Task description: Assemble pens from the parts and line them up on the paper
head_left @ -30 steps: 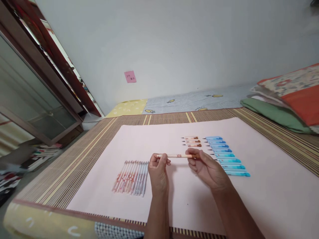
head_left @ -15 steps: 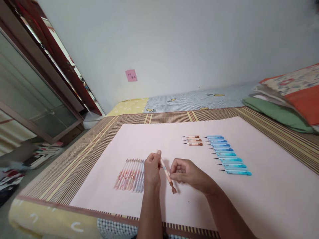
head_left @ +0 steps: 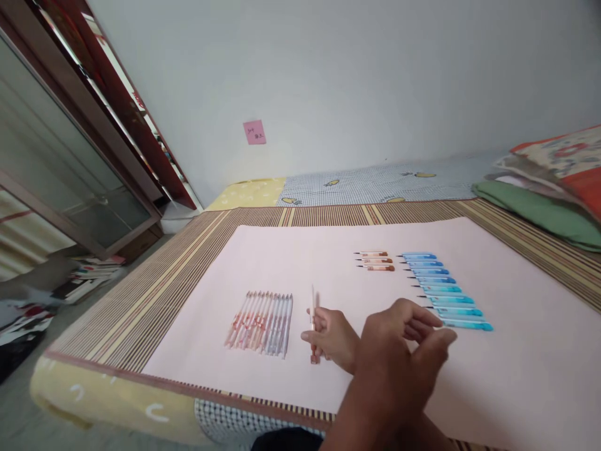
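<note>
My right hand (head_left: 331,335) is closed on a slim pen (head_left: 312,319) with a white upper part and brown lower end, held nearly upright over the pale pink sheet. My left hand (head_left: 404,344) crosses over my right arm, thumb and curled fingers apart, with nothing visible between them. Its fingertips overlap the near end of a row of blue and turquoise pens (head_left: 462,299), hiding the nearest pen's tip; touch is unclear. Three brown-and-peach pens (head_left: 378,260) lie left of that row. Several clear-barrelled pens (head_left: 258,322), pink and greyish, lie side by side on the left.
The pink sheet (head_left: 201,332) covers a striped mat (head_left: 141,313) on a bed. Folded green cloth (head_left: 535,210) and cushions (head_left: 563,156) are piled at the right. A pink note (head_left: 254,132) is on the wall. A sliding glass door (head_left: 84,169) stands at left.
The brown-ended pen has passed from my left hand to my right and turned more upright. My left hand has moved right, across my right arm, towards the blue pens. The view has shifted slightly.
</note>
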A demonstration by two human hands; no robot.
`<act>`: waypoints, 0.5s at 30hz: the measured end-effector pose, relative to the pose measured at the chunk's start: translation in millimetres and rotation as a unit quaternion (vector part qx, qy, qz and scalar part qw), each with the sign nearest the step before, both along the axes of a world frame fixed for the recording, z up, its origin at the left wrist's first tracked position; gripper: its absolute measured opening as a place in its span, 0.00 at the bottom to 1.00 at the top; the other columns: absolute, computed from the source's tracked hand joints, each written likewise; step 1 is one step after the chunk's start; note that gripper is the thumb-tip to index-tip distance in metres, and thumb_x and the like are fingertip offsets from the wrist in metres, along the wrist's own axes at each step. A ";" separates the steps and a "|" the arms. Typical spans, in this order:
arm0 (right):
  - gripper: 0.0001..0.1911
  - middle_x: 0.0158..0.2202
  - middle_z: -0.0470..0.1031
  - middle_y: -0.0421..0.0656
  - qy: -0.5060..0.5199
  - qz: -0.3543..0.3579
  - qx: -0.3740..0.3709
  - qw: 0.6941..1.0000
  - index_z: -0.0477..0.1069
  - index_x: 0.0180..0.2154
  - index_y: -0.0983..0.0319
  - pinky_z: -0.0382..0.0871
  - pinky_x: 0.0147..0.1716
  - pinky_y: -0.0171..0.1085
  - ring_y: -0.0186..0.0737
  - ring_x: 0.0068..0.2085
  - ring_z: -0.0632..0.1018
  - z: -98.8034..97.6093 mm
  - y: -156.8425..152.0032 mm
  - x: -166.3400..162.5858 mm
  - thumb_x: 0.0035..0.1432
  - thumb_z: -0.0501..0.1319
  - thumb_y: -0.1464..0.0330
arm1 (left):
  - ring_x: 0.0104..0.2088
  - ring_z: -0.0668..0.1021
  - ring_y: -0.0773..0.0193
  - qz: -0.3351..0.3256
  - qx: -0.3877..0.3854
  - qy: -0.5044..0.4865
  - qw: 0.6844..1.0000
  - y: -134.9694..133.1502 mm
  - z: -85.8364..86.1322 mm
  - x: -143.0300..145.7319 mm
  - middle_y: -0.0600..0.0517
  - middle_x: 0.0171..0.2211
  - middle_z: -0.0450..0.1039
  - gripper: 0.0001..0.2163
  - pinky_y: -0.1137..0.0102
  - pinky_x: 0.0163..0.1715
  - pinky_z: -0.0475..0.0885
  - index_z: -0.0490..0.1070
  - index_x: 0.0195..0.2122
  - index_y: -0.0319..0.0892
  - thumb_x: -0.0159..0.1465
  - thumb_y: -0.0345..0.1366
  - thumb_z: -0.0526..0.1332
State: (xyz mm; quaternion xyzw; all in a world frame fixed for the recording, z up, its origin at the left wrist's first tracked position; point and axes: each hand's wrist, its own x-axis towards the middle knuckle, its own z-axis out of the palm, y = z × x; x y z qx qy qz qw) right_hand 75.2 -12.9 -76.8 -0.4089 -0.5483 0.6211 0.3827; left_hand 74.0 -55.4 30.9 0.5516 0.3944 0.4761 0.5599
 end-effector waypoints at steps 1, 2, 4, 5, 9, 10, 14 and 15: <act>0.16 0.24 0.72 0.36 -0.013 0.000 -0.004 1.000 0.72 0.35 0.57 0.65 0.23 0.36 0.36 0.24 0.73 -3.1 1.4 -3.8 0.49 0.73 0.56 | 0.32 0.76 0.61 -0.007 0.003 0.017 1.000 -1.2 0.3 1.4 0.51 0.27 0.75 0.03 0.67 0.34 0.70 0.78 0.35 0.43 0.60 0.35 0.67; 0.17 0.24 0.72 0.36 -0.029 -0.002 -0.008 1.000 0.73 0.36 0.57 0.64 0.23 0.36 0.37 0.24 0.73 -5.8 2.9 -7.5 0.47 0.73 0.58 | 0.32 0.76 0.61 -0.006 0.005 0.020 1.000 -1.7 0.6 2.0 0.51 0.27 0.75 0.03 0.67 0.34 0.70 0.77 0.34 0.43 0.60 0.35 0.66; 0.20 0.25 0.74 0.37 -0.065 -0.007 -0.014 0.998 0.73 0.42 0.56 0.64 0.22 0.36 0.38 0.24 0.74 -8.9 5.4 -13.9 0.47 0.72 0.61 | 0.32 0.76 0.61 -0.005 0.007 0.016 1.000 -1.1 1.1 1.5 0.50 0.28 0.76 0.03 0.67 0.35 0.70 0.77 0.34 0.43 0.60 0.35 0.66; 0.22 0.27 0.75 0.37 -0.080 -0.010 -0.016 0.997 0.73 0.45 0.56 0.64 0.23 0.37 0.38 0.24 0.75 -9.0 5.9 -16.5 0.47 0.72 0.62 | 0.32 0.76 0.61 -0.005 0.005 0.015 1.000 -0.4 1.3 0.8 0.50 0.28 0.76 0.03 0.67 0.34 0.70 0.77 0.33 0.43 0.60 0.35 0.66; 0.30 0.29 0.76 0.38 -0.137 -0.022 0.005 0.990 0.70 0.55 0.58 0.66 0.29 0.37 0.37 0.27 0.75 3.6 2.4 -21.5 0.48 0.68 0.68 | 0.31 0.76 0.61 -0.002 -0.005 0.019 1.000 1.4 1.0 -1.4 0.50 0.28 0.76 0.03 0.68 0.33 0.70 0.76 0.33 0.43 0.61 0.36 0.66; 0.29 0.31 0.76 0.38 -0.172 -0.023 0.025 0.984 0.71 0.55 0.58 0.66 0.31 0.37 0.37 0.29 0.75 9.0 0.3 -21.7 0.49 0.68 0.70 | 0.31 0.75 0.61 -0.004 -0.007 0.018 1.000 1.5 0.7 -1.6 0.50 0.28 0.76 0.03 0.68 0.33 0.70 0.76 0.33 0.43 0.61 0.36 0.66; 0.20 0.38 0.75 0.40 -0.271 0.017 0.109 0.956 0.74 0.45 0.57 0.64 0.35 0.36 0.37 0.34 0.74 25.5 -8.8 -22.4 0.48 0.68 0.74 | 0.32 0.75 0.62 -0.013 -0.014 0.019 1.000 1.1 0.6 -1.1 0.50 0.28 0.76 0.03 0.68 0.33 0.69 0.76 0.33 0.43 0.61 0.36 0.65; 0.16 0.39 0.75 0.39 -0.271 0.034 0.123 0.954 0.74 0.41 0.57 0.63 0.35 0.35 0.37 0.35 0.74 26.4 -10.6 -23.0 0.48 0.68 0.74 | 0.32 0.75 0.62 -0.014 -0.014 0.020 1.000 1.0 0.8 -0.8 0.50 0.28 0.76 0.03 0.68 0.33 0.69 0.76 0.33 0.43 0.61 0.36 0.65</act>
